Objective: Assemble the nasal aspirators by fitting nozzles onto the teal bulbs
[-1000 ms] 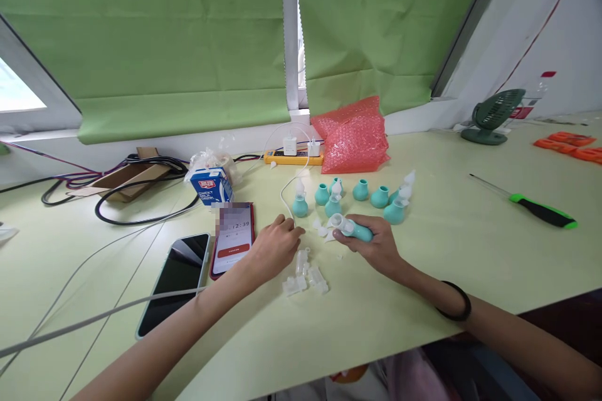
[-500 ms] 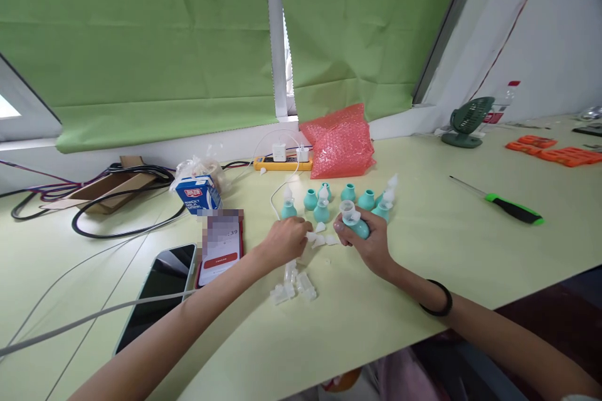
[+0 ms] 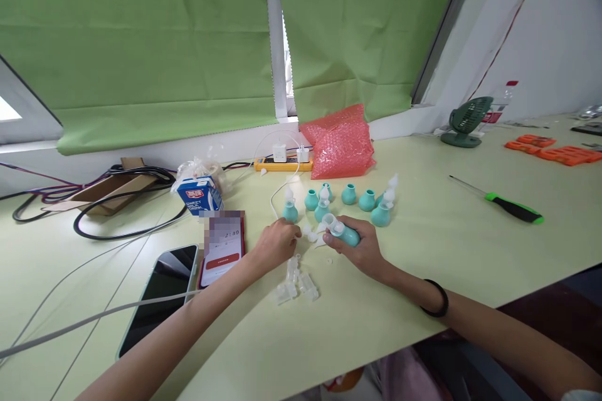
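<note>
My right hand (image 3: pixel 360 244) is wrapped round a teal squeeze bulb (image 3: pixel 348 236) with a translucent cup-shaped plastic fitting (image 3: pixel 330 221) in its neck. The bulb tilts, its fitting pointing left. Left of it, my left hand (image 3: pixel 278 242) is low over the table with its fingers bent together; what they pinch, if anything, is too small to make out. Small white tips (image 3: pixel 309 233) lie between the hands. Below them are several clear plastic tube pieces (image 3: pixel 292 272) and a tiny ring (image 3: pixel 329 260). Behind stand several teal bulbs (image 3: pixel 367 200), some with clear pointed tops.
A pink bubble-wrap bag (image 3: pixel 341 147) and a yellow power strip (image 3: pixel 282 165) lie at the back. On the left are two phones (image 3: pixel 157 294), a blue milk carton (image 3: pixel 200 194) and cables. A screwdriver (image 3: pixel 508 205), a green fan (image 3: pixel 468 122) and orange parts (image 3: pixel 559 151) lie right.
My right hand has moved left and slightly down, and the bulb in it now tilts further left. My left hand has drawn slightly left, away from the white tips.
</note>
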Demonstrator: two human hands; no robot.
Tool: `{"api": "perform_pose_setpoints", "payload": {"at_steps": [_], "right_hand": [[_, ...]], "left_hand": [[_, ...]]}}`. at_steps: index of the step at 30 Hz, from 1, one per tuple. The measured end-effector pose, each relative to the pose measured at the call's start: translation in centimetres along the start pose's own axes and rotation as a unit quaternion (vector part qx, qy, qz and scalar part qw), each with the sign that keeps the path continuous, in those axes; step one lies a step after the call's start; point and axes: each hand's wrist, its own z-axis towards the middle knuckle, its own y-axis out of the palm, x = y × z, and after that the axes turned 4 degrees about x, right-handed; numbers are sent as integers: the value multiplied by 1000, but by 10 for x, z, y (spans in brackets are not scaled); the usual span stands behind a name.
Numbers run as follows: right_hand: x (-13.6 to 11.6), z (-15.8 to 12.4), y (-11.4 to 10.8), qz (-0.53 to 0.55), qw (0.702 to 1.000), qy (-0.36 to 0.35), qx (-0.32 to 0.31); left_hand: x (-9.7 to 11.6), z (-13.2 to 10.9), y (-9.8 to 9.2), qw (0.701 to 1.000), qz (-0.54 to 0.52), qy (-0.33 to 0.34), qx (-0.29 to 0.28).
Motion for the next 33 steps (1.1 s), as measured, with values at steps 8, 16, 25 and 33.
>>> {"api": "perform_pose_setpoints", "payload": {"at_steps": [8,16,25,33], "right_hand": [[1,0,-1,2,1000,-13,17],[2,-1,0,6,1000,-9,11],[1,-2,1,-7,1000,-12,-6],[3,-7,5,-88,993,-20,-74]], "left_hand": [[22,0,-8,998,19,56,14],[35,11,-1,998,40,52,-8],[35,3,-3,999,-14,28,18],[13,-30,-30,881,-447,-115,101]]}}
